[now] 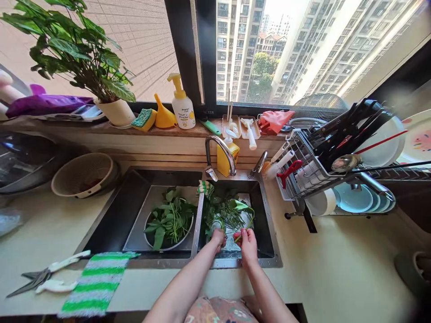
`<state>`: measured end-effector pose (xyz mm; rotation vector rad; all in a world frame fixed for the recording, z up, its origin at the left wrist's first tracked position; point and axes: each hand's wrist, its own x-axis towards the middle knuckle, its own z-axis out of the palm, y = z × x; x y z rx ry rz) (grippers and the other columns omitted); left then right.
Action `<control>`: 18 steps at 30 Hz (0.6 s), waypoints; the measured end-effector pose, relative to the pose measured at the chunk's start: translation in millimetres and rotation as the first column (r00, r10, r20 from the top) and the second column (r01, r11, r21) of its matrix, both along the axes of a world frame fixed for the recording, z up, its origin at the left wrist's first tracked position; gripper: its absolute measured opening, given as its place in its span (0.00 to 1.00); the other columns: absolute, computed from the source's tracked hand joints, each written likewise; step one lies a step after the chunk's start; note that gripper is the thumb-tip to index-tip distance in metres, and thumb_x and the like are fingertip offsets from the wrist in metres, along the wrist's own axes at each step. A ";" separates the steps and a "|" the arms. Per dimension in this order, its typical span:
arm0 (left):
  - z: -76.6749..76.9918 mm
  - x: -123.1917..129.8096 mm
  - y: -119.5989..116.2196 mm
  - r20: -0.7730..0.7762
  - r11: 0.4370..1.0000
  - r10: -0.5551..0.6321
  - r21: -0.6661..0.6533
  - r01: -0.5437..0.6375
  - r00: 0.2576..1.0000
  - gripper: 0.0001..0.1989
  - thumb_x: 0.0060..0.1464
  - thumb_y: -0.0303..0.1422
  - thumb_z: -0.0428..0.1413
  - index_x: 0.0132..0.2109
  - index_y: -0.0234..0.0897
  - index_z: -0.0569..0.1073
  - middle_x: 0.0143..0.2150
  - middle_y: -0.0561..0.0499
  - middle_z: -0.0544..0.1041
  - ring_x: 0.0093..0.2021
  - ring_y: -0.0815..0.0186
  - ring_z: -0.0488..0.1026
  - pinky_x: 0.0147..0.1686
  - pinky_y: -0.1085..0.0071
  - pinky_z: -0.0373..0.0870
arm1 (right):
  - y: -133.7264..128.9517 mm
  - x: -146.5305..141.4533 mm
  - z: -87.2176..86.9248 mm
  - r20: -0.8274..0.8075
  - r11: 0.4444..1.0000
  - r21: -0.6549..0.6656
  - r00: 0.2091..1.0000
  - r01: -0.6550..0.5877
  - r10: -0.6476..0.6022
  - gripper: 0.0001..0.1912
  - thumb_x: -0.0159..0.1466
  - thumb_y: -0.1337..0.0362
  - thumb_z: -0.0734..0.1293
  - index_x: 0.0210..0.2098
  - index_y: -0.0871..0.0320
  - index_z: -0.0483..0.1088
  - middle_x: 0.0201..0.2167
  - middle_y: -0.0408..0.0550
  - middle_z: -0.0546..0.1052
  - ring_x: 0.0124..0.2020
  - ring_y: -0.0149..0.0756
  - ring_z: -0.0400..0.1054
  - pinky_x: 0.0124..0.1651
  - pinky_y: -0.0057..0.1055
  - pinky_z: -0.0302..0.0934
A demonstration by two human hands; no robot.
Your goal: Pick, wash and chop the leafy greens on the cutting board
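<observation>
Both hands are over the right sink basin (266, 215). My left hand (218, 240) is closed around the stems of some leafy greens (215, 208) lying in the basin. A green stem with a leaf (239, 205) curves down to my right hand (247, 244), whose fingers pinch its lower end. The two hands are slightly apart. In the left basin, a round colander (178, 246) holds a heap of leafy greens (173, 217). A chrome faucet (220, 139) arches above the sink, and a green-and-white cloth (204, 188) hangs on the divider.
White-handled scissors (50, 274) and a striped towel (96, 282) lie at the front left. A beige basket (82, 175) sits left of the sink. To the right stands a loaded dish rack (311, 170). Soap bottle (183, 110), sponge (144, 119) and potted plant (116, 112) line the ledge.
</observation>
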<state>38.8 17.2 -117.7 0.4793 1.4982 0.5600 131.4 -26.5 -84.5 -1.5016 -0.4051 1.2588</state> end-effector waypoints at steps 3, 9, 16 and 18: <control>10.3 -2.0 -7.4 0.069 0.998 -0.063 0.028 0.061 0.996 0.12 0.53 0.40 0.50 0.30 0.37 0.61 0.18 0.61 0.63 0.14 0.77 0.57 0.16 0.79 0.52 | 8.4 5.8 -7.5 -0.040 0.994 -0.098 0.998 -0.050 0.046 0.17 0.49 0.48 0.64 0.27 0.54 0.59 0.16 0.38 0.66 0.16 0.30 0.62 0.19 0.26 0.55; 29.0 3.3 -22.2 0.175 0.987 -0.125 0.121 0.105 0.977 0.13 0.46 0.40 0.56 0.29 0.37 0.62 0.20 0.60 0.66 0.17 0.76 0.61 0.18 0.79 0.56 | 19.2 4.5 -18.7 -0.084 0.983 -0.114 0.987 -0.145 0.136 0.21 0.44 0.46 0.67 0.20 0.56 0.58 0.11 0.34 0.59 0.11 0.24 0.52 0.14 0.22 0.44; 21.3 6.0 -15.3 0.127 0.992 0.092 0.080 -0.102 0.988 0.07 0.54 0.36 0.48 0.32 0.37 0.62 0.23 0.58 0.66 0.17 0.77 0.59 0.18 0.80 0.50 | 19.9 -10.0 -11.7 -0.064 0.993 -0.007 0.991 -0.121 0.120 0.18 0.49 0.46 0.64 0.26 0.54 0.59 0.22 0.41 0.70 0.18 0.30 0.63 0.20 0.26 0.57; 17.9 7.4 -11.1 0.116 0.988 0.139 0.055 -0.146 0.984 0.07 0.54 0.35 0.48 0.30 0.37 0.62 0.23 0.57 0.67 0.17 0.77 0.59 0.18 0.80 0.49 | 17.4 -16.8 -10.2 -0.032 0.995 0.035 0.995 -0.095 0.096 0.17 0.52 0.47 0.61 0.27 0.53 0.58 0.24 0.42 0.70 0.22 0.31 0.65 0.24 0.28 0.61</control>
